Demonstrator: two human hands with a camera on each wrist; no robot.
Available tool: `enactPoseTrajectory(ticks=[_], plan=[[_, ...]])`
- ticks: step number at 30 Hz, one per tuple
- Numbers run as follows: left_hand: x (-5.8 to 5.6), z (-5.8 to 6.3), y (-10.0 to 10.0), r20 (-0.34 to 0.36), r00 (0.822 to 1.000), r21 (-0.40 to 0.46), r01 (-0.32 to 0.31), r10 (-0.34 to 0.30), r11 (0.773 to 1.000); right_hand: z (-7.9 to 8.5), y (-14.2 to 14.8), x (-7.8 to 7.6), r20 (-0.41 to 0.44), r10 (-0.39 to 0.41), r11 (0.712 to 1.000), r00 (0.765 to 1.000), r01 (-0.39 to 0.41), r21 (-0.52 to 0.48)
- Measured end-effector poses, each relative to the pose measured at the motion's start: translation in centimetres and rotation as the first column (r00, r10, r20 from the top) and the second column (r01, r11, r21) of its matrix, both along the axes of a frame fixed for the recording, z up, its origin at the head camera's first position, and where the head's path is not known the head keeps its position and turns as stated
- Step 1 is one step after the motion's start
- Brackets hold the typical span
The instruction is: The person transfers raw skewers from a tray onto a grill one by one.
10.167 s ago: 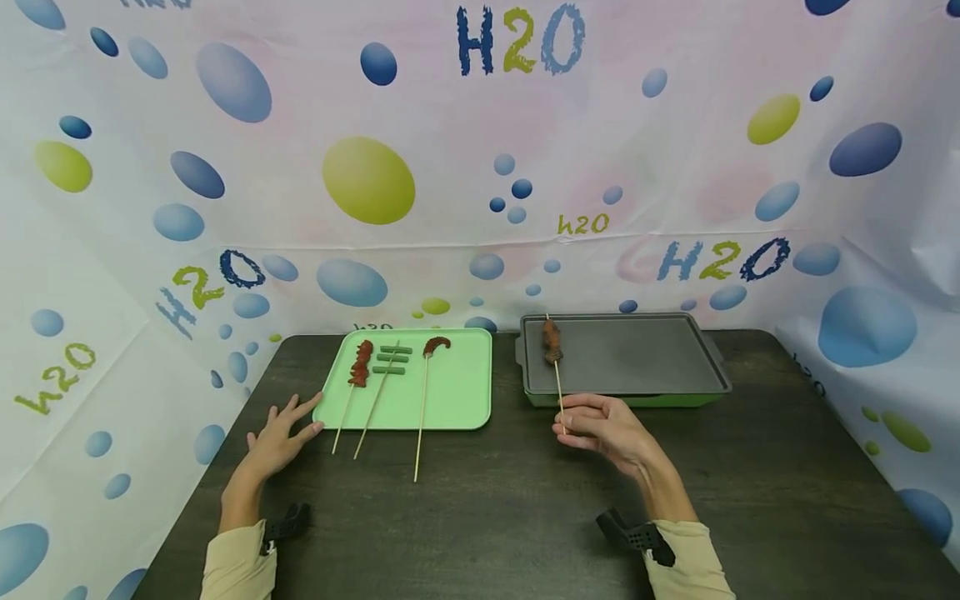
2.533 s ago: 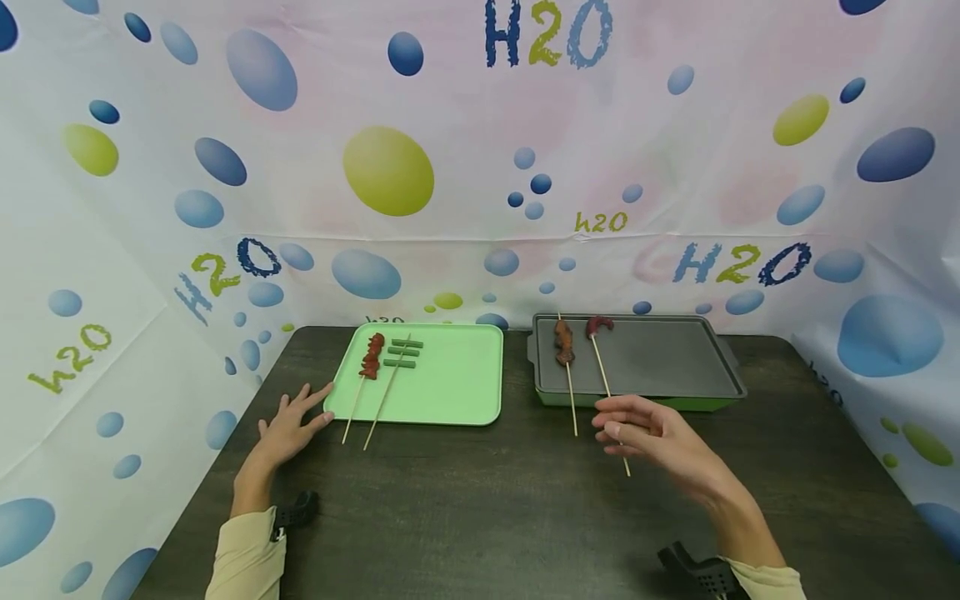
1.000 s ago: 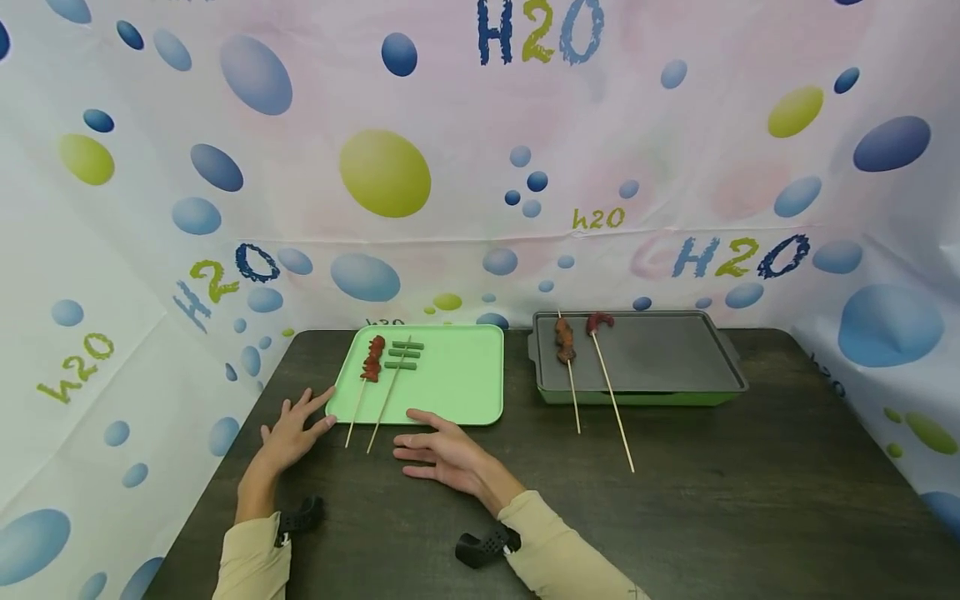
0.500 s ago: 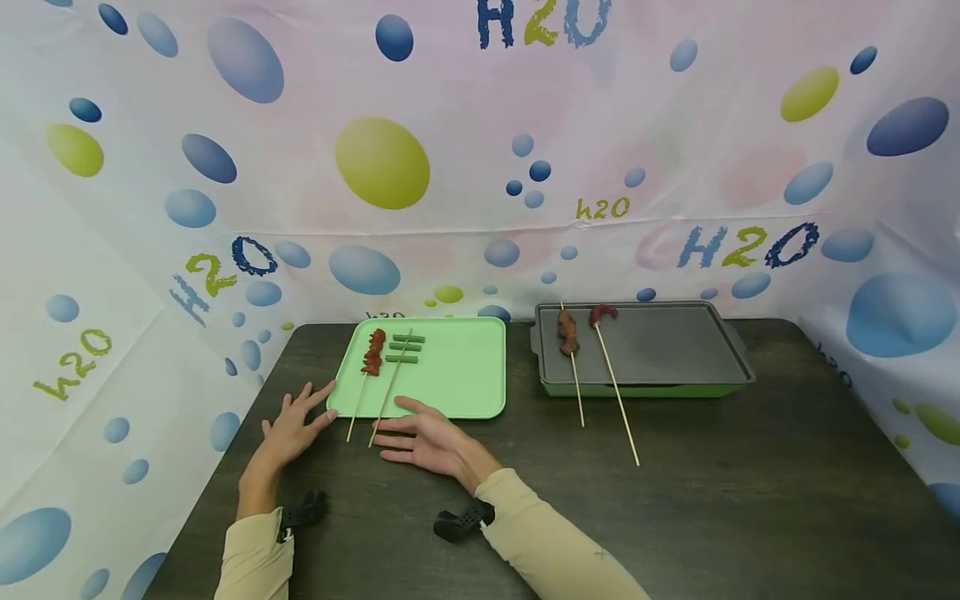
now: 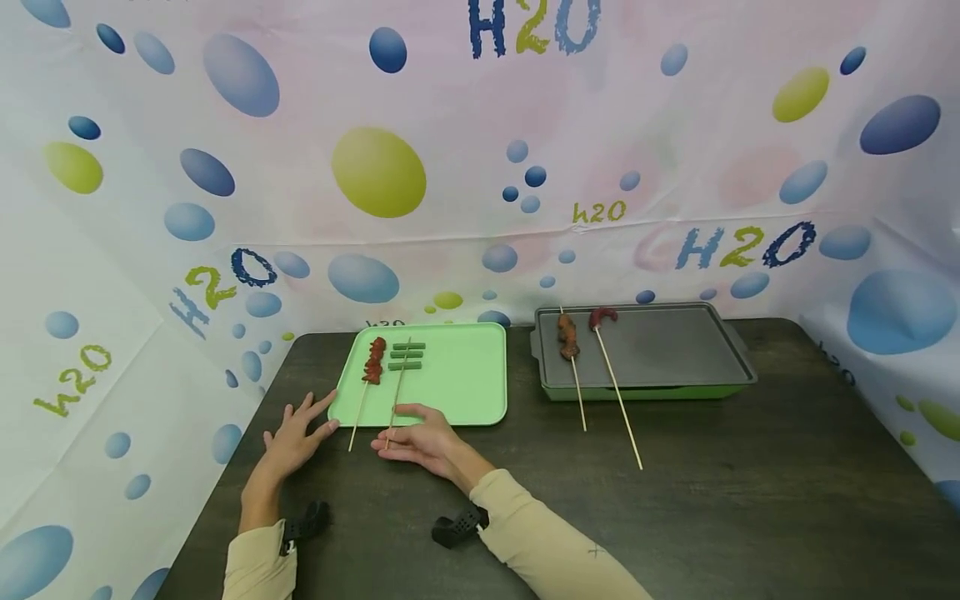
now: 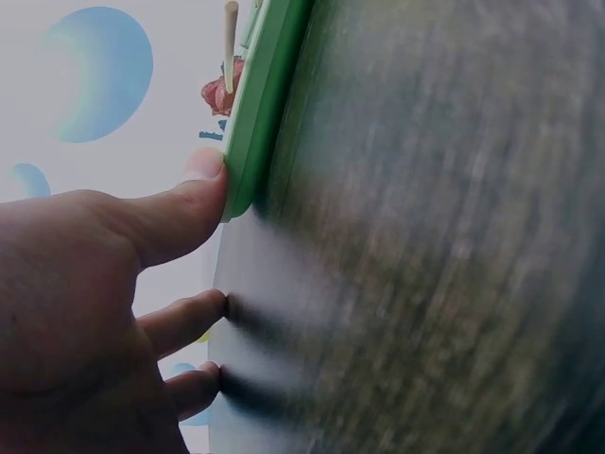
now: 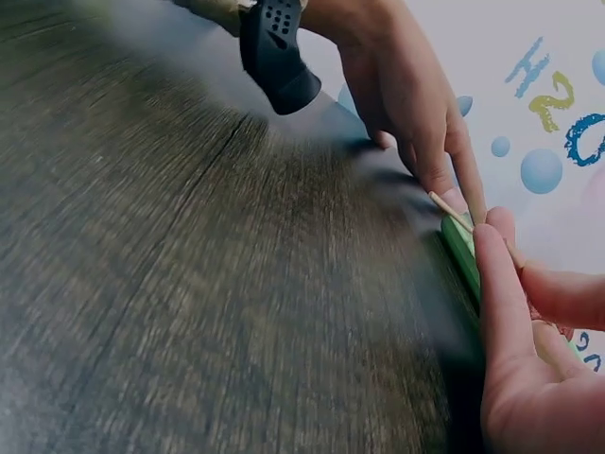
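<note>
My right hand (image 5: 426,439) pinches the lower stick of a skewer with several green bean-like pieces (image 5: 406,356), its head lying on the light green tray (image 5: 461,385). To the left of it, a skewer of red meat-like pieces (image 5: 373,362) lies on the tray, its stick overhanging the front edge. My left hand (image 5: 290,442) rests at the tray's front left corner, fingers spread; in the left wrist view the thumb (image 6: 194,203) touches the tray rim (image 6: 260,113). In the right wrist view, the right fingers (image 7: 503,293) partly hide a wooden stick (image 7: 451,212).
Right of the tray stands a grey-topped grill plate (image 5: 667,346) with a green base. On its left part lie a brown meat skewer (image 5: 567,336) and a skewer with a curled dark red tentacle-like piece (image 5: 602,317), both sticks overhanging the front. Behind the dark table (image 5: 720,500) hangs a printed backdrop.
The tentacle-like skewer has gone from tray to grill plate. My right hand has left it, moved left and taken the green skewer, whose stick end has shifted right. The left hand stays at the tray.
</note>
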State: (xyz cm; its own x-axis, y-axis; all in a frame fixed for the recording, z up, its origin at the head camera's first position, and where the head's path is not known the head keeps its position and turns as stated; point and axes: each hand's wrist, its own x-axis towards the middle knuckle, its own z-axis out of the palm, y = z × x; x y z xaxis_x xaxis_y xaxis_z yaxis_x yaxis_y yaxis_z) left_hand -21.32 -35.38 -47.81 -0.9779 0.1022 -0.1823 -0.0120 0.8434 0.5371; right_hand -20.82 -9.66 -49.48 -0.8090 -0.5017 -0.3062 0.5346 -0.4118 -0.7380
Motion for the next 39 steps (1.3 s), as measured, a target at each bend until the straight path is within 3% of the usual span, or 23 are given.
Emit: enactPoseTrajectory(ticks=[16, 27, 39], plan=[[0.3, -0.3, -0.1, -0.012, 1.0, 0.024, 0.008, -0.008, 1.0, 1.6, 2.4, 1.7, -0.098, 0.0, 0.998, 0.995, 0.005, 0.057], [0.3, -0.2, -0.3, -0.034, 0.999, 0.038, 0.022, -0.02, 0.999, 3.8, 6.1, 3.3, -0.203, -0.02, 0.998, 0.979, 0.031, 0.05], [0.2, -0.2, -0.5, -0.027, 1.0, 0.035, 0.017, -0.016, 0.999, 5.4, 10.5, 4.9, -0.238, -0.04, 0.996, 0.97, 0.057, 0.069]])
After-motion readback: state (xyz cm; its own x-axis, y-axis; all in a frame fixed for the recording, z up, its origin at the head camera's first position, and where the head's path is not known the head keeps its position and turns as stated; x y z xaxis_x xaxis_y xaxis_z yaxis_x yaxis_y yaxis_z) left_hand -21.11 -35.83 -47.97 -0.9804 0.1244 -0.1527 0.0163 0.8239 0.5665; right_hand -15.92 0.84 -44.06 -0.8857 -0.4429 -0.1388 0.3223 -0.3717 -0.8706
